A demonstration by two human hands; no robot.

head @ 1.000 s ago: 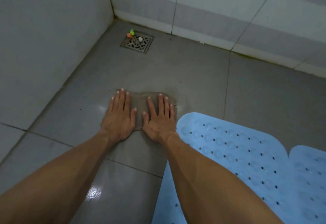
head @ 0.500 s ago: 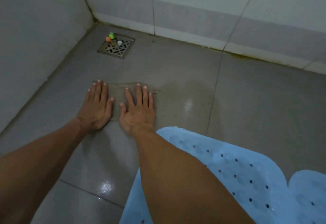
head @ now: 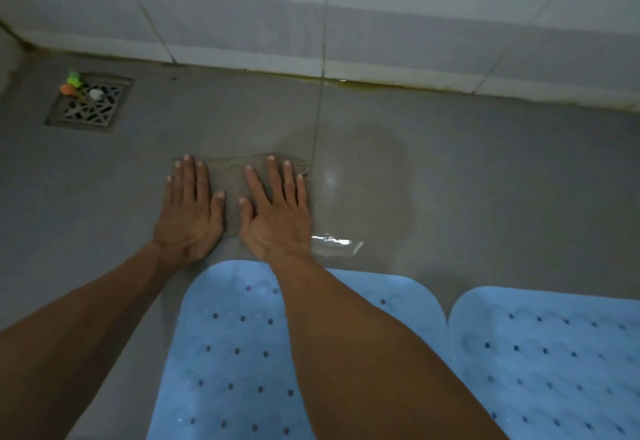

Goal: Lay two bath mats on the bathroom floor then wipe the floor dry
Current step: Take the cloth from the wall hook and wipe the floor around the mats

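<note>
A grey-brown cloth (head: 230,176) lies flat on the grey tiled floor (head: 485,176). My left hand (head: 190,211) presses its left part with fingers spread, palm down. My right hand (head: 277,212) presses its right part the same way. Two light blue perforated bath mats lie side by side on the floor at the bottom: the left mat (head: 228,353) runs under my right forearm, the right mat (head: 554,353) reaches the frame's right edge. A wet patch with a shiny puddle (head: 336,242) spreads just right of the cloth.
A square metal floor drain (head: 88,105) sits at the far left, with small green, orange and white bits on it. The tiled wall (head: 381,23) runs along the back, its base stained yellowish. Another wall meets it at the top left corner.
Both hands slid the cloth to the right along the floor, away from the drain and toward the wet patch. The view turned right, so both mats show more fully.
</note>
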